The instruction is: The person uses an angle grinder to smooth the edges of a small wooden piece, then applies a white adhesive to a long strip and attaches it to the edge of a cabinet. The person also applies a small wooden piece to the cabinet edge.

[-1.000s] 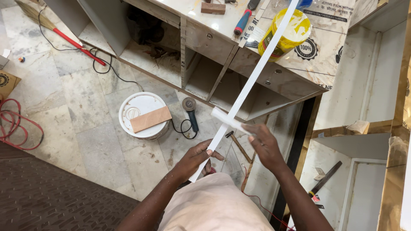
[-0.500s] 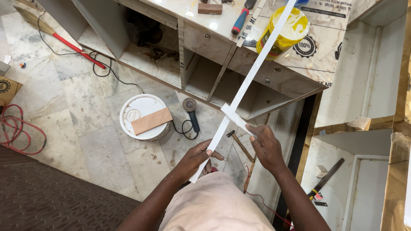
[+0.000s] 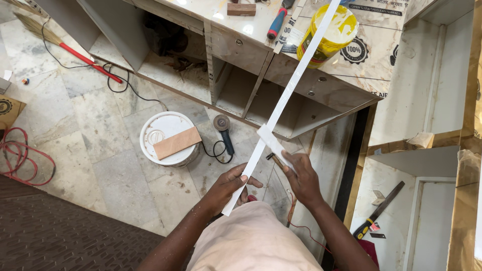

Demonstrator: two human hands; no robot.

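Note:
My left hand (image 3: 228, 186) grips the lower end of a long white strip (image 3: 293, 85) that slants up to the right over the cabinet. My right hand (image 3: 299, 175) holds a short white piece (image 3: 268, 139) pressed across the strip near its lower third, with the fingers curled around the piece's lower end. A small dark tool handle shows just left of my right hand's fingers. My light apron fills the bottom of the view.
A yellow tub (image 3: 329, 34) and a red-and-blue screwdriver (image 3: 275, 23) lie on the cabinet top (image 3: 401, 60). On the marble floor stand a white bucket (image 3: 165, 131) with a wood block, an angle grinder (image 3: 223, 131), a red-handled broom (image 3: 90, 61), a red hose (image 3: 20, 158). A hand saw (image 3: 379, 211) lies right.
The short white piece and my right hand have slid a little lower along the strip. The strip's angle stays about the same and my left hand keeps its grip.

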